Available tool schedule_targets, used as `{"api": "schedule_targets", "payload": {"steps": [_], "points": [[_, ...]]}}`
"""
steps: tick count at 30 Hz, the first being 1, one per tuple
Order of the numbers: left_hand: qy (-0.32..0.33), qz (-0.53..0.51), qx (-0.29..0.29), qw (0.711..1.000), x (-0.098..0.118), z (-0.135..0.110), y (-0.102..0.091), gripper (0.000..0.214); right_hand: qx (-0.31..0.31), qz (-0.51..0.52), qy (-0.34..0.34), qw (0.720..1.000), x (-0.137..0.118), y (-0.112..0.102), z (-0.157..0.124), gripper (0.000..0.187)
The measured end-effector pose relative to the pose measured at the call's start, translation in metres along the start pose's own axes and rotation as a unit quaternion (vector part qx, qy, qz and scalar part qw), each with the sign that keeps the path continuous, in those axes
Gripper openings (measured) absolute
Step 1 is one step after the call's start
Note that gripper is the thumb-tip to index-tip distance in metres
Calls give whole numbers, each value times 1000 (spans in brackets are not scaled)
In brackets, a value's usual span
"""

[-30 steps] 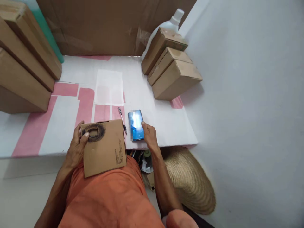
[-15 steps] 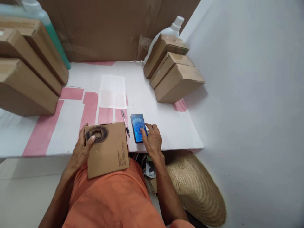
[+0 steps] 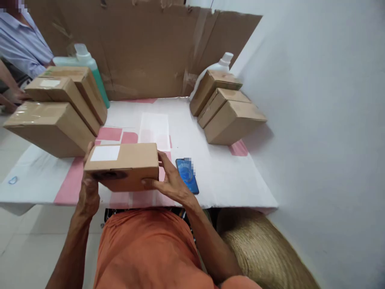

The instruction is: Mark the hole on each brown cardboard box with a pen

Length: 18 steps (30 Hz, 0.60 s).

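Note:
Between my two hands a brown cardboard box (image 3: pixel 132 157) is held up over the table's front edge, its top side with a white label (image 3: pixel 105 153) turned up. A dark scribbled ring shows on its near side. My left hand (image 3: pixel 89 188) grips the left end, some fingers hidden behind it. My right hand (image 3: pixel 168 180) is closed on the right end, thumb on the near side. Just right of that hand a phone (image 3: pixel 188 176) with a lit blue screen lies on the table. A white sheet of paper (image 3: pixel 155 126) lies beyond the box. The pen is out of sight.
Cardboard boxes stand in rows at left (image 3: pixel 45 114) and right (image 3: pixel 234 116), each with a bottle behind. A cardboard panel (image 3: pixel 144 52) closes the back. A wall is on the right, a straw hat (image 3: pixel 264 245) below. Another person (image 3: pixel 22 40) is at far left.
The box has been raised from my lap and tipped so its labelled side faces up. My right hand has left the phone and taken hold of the box. The view has tilted upward.

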<state>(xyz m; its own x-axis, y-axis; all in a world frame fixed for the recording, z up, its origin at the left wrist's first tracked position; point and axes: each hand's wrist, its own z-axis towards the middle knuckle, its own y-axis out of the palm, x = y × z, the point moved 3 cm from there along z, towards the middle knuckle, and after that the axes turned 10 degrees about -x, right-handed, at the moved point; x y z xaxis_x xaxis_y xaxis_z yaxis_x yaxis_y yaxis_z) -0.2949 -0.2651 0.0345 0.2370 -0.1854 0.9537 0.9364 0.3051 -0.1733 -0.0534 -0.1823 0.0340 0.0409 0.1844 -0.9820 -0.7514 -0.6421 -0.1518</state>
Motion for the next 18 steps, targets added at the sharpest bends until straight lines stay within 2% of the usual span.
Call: {"api": "schedule_targets", "payload": {"steps": [2, 6, 9, 12, 14, 16, 18], "points": [[5, -21, 13, 1000, -13, -1, 0, 108, 0, -34, -5, 999, 20, 2, 5, 86], [-35, -78, 14, 996, -48, -15, 1, 107, 27, 25, 32, 999, 61, 9, -2, 98], [-73, -91, 6, 993, -67, -22, 1, 102, 40, 54, 57, 996, 73, 12, -9, 102], [-76, -66, 5, 995, -71, -24, 6, 88, 55, 76, 61, 994, 75, 18, -9, 84], [-66, -45, 17, 997, -68, -26, 11, 82, 78, 91, 60, 991, 76, 25, -9, 79], [-59, -22, 44, 997, -66, -34, 12, 78, 82, 92, 55, 991, 77, 37, -6, 80], [-58, -3, 88, 994, -67, -45, 4, 75, 57, 84, 41, 994, 76, 53, 0, 80]]}}
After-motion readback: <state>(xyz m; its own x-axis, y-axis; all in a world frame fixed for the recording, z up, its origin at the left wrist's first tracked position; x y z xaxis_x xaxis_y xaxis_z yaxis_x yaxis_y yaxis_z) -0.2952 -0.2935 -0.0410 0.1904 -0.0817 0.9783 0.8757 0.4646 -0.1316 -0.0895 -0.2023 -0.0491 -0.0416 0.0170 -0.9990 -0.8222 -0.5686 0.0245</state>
